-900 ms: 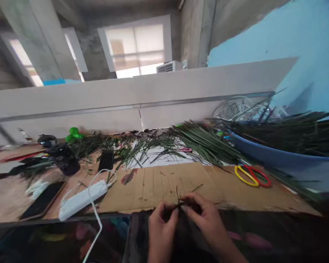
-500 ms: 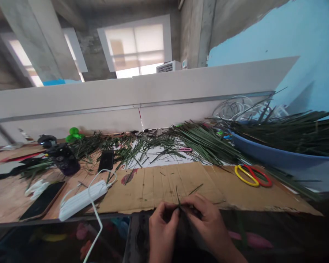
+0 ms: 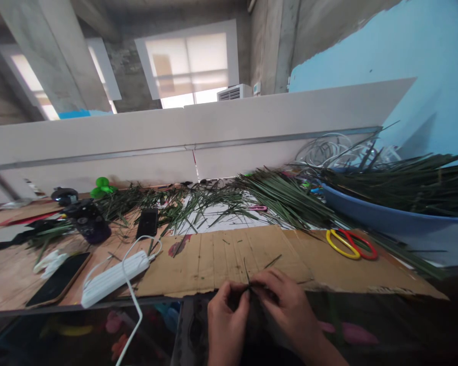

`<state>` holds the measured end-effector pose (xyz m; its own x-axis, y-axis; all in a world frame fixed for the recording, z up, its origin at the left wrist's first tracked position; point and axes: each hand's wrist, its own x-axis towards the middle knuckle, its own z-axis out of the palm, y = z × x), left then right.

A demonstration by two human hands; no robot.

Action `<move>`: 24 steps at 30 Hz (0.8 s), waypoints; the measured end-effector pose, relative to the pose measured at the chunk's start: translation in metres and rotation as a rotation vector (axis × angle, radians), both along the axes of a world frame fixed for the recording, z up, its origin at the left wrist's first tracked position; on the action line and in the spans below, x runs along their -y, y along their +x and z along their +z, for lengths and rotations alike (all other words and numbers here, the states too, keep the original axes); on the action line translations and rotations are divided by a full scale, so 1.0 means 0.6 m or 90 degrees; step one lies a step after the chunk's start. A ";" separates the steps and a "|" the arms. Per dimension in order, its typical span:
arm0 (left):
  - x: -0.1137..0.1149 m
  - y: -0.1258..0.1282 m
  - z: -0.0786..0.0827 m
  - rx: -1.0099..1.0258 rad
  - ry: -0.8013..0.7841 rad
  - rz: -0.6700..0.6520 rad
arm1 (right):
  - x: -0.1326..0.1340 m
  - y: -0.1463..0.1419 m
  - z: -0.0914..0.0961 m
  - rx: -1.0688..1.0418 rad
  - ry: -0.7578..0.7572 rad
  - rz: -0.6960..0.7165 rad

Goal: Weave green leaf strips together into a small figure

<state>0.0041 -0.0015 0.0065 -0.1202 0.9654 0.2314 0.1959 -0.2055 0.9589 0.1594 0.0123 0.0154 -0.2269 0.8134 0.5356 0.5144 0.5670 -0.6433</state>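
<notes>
My left hand [image 3: 226, 323] and my right hand [image 3: 288, 310] meet at the near edge of a flat cardboard sheet [image 3: 309, 256]. Both are closed in a pinch on a thin dark green leaf strip [image 3: 247, 277], whose tip sticks up between the thumbs. Below the hands lies something dark that I cannot make out. A loose sliver of leaf [image 3: 272, 261] lies on the cardboard just beyond my right hand.
Long green leaf strips [image 3: 282, 198] cover the back of the table and fill a blue basin [image 3: 389, 218] at right. Yellow and red scissors [image 3: 351, 245] lie on the cardboard. A white power strip [image 3: 114, 277], two phones [image 3: 57, 279] [image 3: 148, 222] and a dark jar [image 3: 88, 226] sit at left.
My hands have stayed in place at the cardboard's edge, fingers shifting slightly on the strip. The view has steadied.
</notes>
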 end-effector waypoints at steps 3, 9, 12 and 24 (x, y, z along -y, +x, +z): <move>0.002 0.000 0.004 -0.019 0.004 -0.005 | -0.001 0.001 -0.003 0.038 0.032 -0.004; 0.001 -0.002 0.001 -0.043 0.020 -0.026 | 0.000 -0.001 0.001 0.097 0.076 -0.006; -0.017 -0.004 0.014 -0.054 0.038 -0.029 | -0.013 0.000 0.023 0.143 0.083 -0.018; -0.183 -0.008 0.131 -0.067 0.082 -0.103 | -0.159 0.018 0.138 0.185 0.146 -0.034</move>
<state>-0.0008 0.1086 0.0850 0.0658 0.9316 0.3574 0.2480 -0.3622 0.8985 0.1699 0.1077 0.0981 -0.3567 0.6947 0.6246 0.6900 0.6467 -0.3252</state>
